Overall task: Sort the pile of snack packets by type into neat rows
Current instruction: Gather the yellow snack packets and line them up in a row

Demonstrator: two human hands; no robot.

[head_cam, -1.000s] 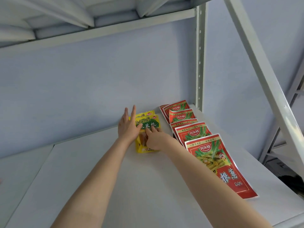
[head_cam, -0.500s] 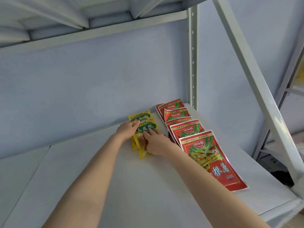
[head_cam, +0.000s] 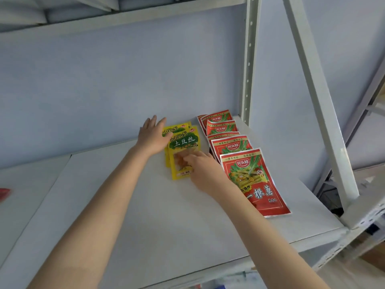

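Your left hand (head_cam: 153, 138) was open, fingers straight, set against the left edge of the yellow packets (head_cam: 183, 142). Your right hand (head_cam: 200, 165) lay on the lower half of the front yellow packet, fingers nearly straight, pressing rather than gripping as far as shown. The yellows, two or three overlapped, sat on the shelf (head_cam: 145, 215) near the back wall, just left of the red packets (head_cam: 229, 147). Reds looked done: one overlapping row, back to front. Yellow row barely begun and needed squaring. Something red (head_cam: 4, 193) at the far left edge, possibly unsorted; couldn't tell.

yellow packets (head_cam: 183, 142) overlapped flat on shelf, red packets (head_cam: 248, 174) rowed beside
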